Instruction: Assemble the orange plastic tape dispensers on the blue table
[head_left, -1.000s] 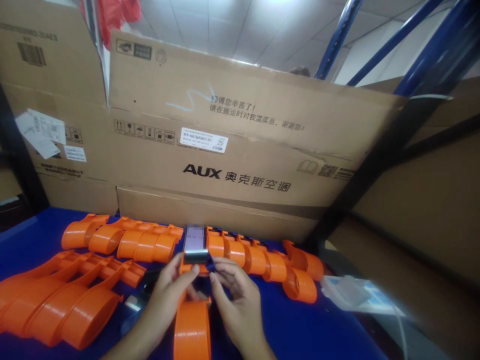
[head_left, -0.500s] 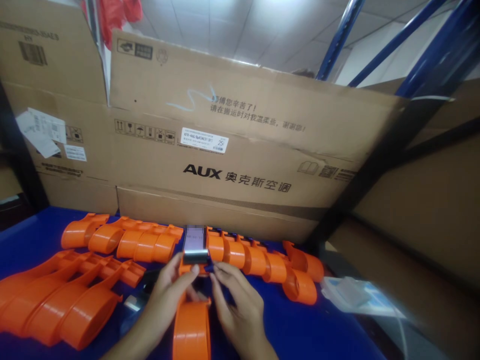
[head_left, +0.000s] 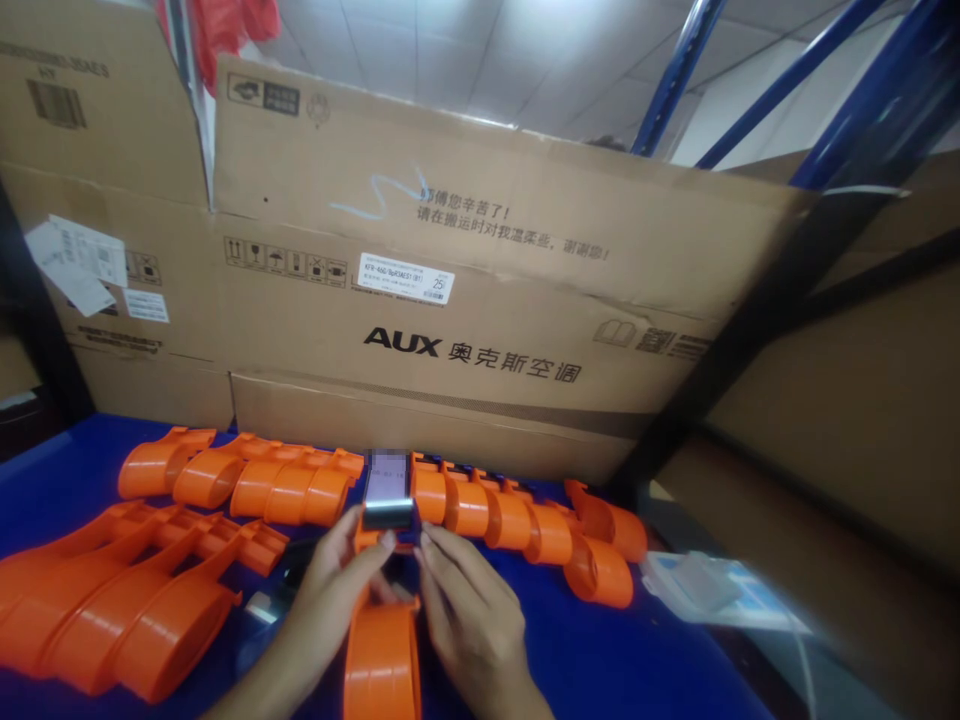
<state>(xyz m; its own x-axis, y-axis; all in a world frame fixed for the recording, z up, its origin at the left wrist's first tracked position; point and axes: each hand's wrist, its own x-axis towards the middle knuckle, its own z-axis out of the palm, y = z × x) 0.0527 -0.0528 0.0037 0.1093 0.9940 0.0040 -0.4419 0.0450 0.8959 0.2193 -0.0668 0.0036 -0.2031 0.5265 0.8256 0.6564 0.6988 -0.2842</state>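
Orange holder (head_left: pixel 381 660): low centre over desk (head_left: pixel 600 660), gripped nr narrow end by L hand (head_left: pixel 330 590).
R hand (head_left: pixel 476 615) had fingertips at small blue part (head_left: pixel 409 536), pinch unclear. Holder looked light, stiff, prob. slickish; narrow end = best hold. Orange pieces (head_left: pixel 514 521) lined both sides, cardboard (head_left: pixel 480 300) behind; blue surface ran R to desk edge.

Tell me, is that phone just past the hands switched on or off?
On. The phone screen looks lit: it is pale, with a row of dark digits across it, too blurry to read for sure.
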